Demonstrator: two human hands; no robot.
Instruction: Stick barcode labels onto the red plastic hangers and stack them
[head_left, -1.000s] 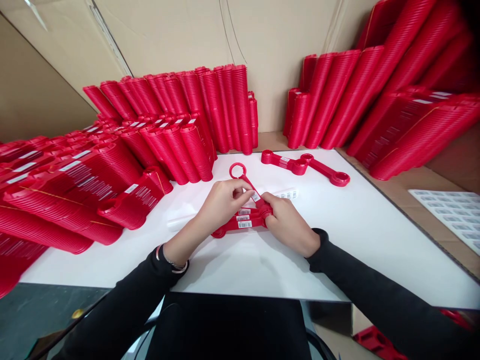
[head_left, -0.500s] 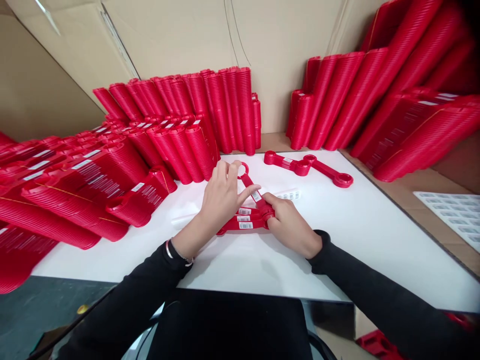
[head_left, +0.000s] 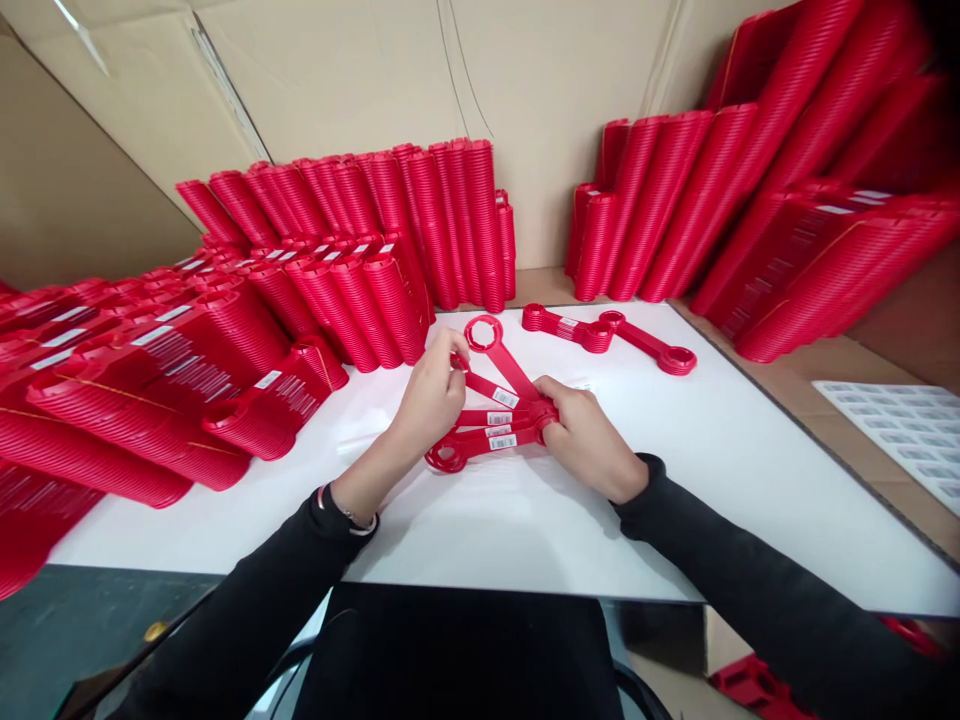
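Note:
Above the white table, several flat red plastic pieces with ringed ends (head_left: 484,441) are fanned out from my right hand (head_left: 586,432). It is closed around their overlapping right ends. My left hand (head_left: 435,392) pinches the far ring of one labelled piece (head_left: 491,389) in the fan. An unlabelled-looking piece (head_left: 507,362) points up and away, its ring beyond my left fingertips. White barcode labels (head_left: 503,441) show on the lower pieces. Beneath the fan lies a clear or white strip, mostly hidden.
Tall stacks of red pieces (head_left: 397,290) line the left and back. More stacks (head_left: 675,200) lean at the right. Two small red groups (head_left: 566,327) lie at the table's (head_left: 675,480) far side. A label sheet (head_left: 900,430) rests on cardboard at the right.
My left hand has moved from the upper piece down to the one below it. The upper piece now swings apart in the fan. My right hand keeps its hold.

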